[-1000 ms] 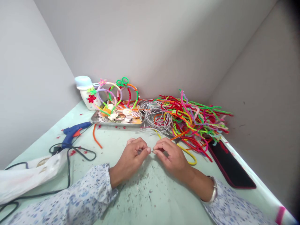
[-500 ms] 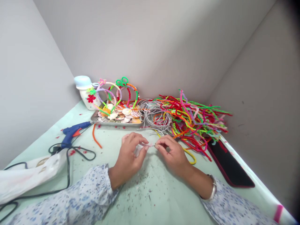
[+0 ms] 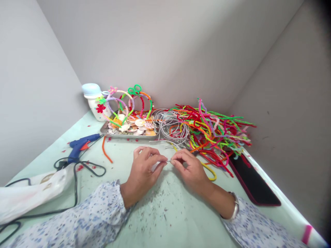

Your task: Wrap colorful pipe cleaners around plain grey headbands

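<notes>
Near the middle of the table, my left hand (image 3: 144, 168) is closed in a pinch, thumb against forefinger. Facing it, my right hand (image 3: 190, 168) also pinches, its fingertips close to the left ones. A short, thin grey piece (image 3: 169, 160) shows in the narrow gap between the fingertips; most of it is hidden by the fingers. Just beyond the hands lies a coil of silvery wire (image 3: 174, 129). A tangle of coloured pipe cleaners (image 3: 217, 129) is spread behind my right hand.
A metal tray (image 3: 129, 136) holds shells, with decorated hoops (image 3: 116, 100) over it, beside a white bottle (image 3: 97, 103). A blue glue gun (image 3: 76, 148) with a black cord and a white plastic bag (image 3: 38, 196) are at left. A dark phone (image 3: 254, 181) lies right.
The left fingertips have moved slightly right, closer to my right hand, and closed over the small pinkish bit that showed between the hands. My right hand has barely moved.
</notes>
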